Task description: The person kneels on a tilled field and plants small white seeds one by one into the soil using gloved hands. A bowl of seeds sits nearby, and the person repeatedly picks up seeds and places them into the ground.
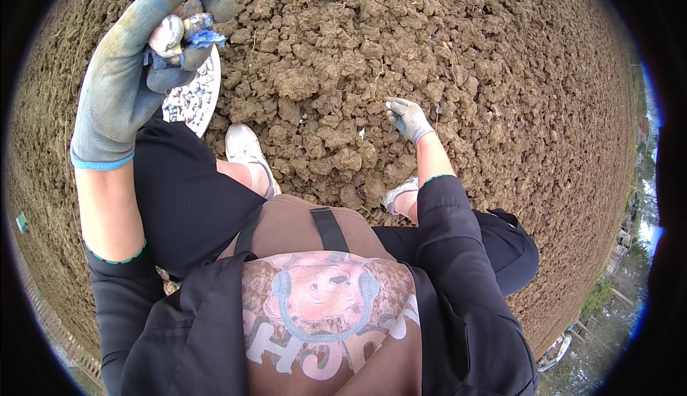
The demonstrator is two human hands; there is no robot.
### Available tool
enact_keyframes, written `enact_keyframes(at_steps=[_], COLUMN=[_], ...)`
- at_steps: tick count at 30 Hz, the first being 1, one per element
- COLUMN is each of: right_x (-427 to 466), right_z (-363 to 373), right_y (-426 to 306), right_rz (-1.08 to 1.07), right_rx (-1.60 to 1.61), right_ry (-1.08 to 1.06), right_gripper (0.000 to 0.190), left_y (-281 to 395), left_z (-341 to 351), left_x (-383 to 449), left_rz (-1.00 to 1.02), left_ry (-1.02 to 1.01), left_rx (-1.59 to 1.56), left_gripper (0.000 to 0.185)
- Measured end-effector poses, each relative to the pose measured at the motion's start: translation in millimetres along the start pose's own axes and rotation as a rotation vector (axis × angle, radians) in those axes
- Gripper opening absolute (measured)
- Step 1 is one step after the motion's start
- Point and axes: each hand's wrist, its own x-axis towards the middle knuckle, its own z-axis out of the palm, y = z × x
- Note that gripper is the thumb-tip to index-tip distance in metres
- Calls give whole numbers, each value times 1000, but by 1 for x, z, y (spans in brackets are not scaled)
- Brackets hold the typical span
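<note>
My left hand [129, 68], in a soiled grey-blue work glove, is raised at the upper left. Its fingers curl around several small pale bulbs [167, 36] that look like garlic, with scraps of blue skin or paper among them. Below that hand, partly hidden by it, a pale-rimmed container [213, 92] is full of similar bulbs [188, 98]. My right hand [410, 119], gloved too, is low over the cloddy soil [322, 68], fingertips drawn together beside a dry root strand [379, 80]. Whether anything is between those fingertips cannot be seen.
Small whitish bits, perhaps bulbs, show in the soil: one [362, 133] left of my right hand, another [304, 120] farther left. My light shoes [246, 146] stand on the clods, knees bent apart. A fence [64, 342] runs at the lower left; trees [601, 294] edge the right.
</note>
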Motion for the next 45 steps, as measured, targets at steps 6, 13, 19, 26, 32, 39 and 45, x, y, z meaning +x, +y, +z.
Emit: enact_keyframes(at_steps=[6, 13, 19, 26, 32, 39, 45], right_x=[17, 27, 40, 43, 54, 52, 62], right_z=[30, 51, 49, 63, 75, 71, 85], right_y=[-9, -16, -9, 11, 28, 38, 51], right_rz=[-119, -344, -262, -398, -420, -587, -498], right_rx=[-550, -1010, -1279, -1661, -1892, -2003, -1997], right_ry=[287, 271, 185, 72, 244, 106, 275], right_gripper=[23, 26, 25, 15, 13, 12, 9], left_y=[-3, -5, -6, -4, -10, -14, -13], left_z=[-1, 10, 16, 25, 35, 48, 55], left_x=[6, 10, 14, 18, 27, 42, 56], left_rz=[-35, -72, -44, -65, -78, -143, -168], left_ry=[-6, 37, 25, 5, 36, 151, 167], left_rx=[-11, 36, 147, 188, 270, 295, 289], left_gripper=[48, 42, 40, 39, 40, 42, 43])
